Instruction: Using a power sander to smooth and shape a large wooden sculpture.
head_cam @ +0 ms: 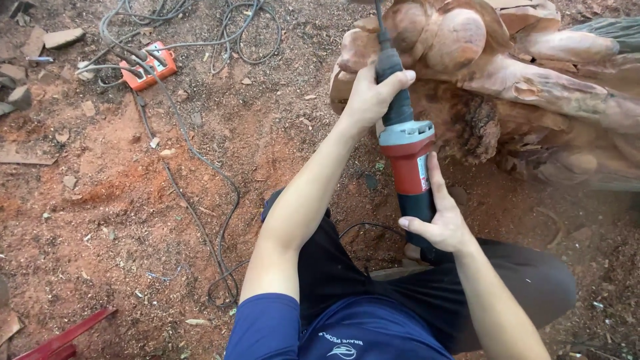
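Observation:
A long red, grey and black power die grinder (407, 150) points up toward a big carved reddish wood root sculpture (507, 73) at the upper right. My left hand (373, 93) grips the tool's black neck near the front. My right hand (437, 217) holds the black rear handle, thumb along the red body. The tool's thin shaft reaches up to the rounded carved lobes at the top edge; its tip is out of view. I am crouched, dark trousers and blue shirt below.
Red sawdust covers the ground. Grey and black cables (200, 167) snake from an orange power strip (148, 65) at upper left. Wood scraps (47, 40) lie at the far left. A red metal piece (60, 340) sits at the bottom left.

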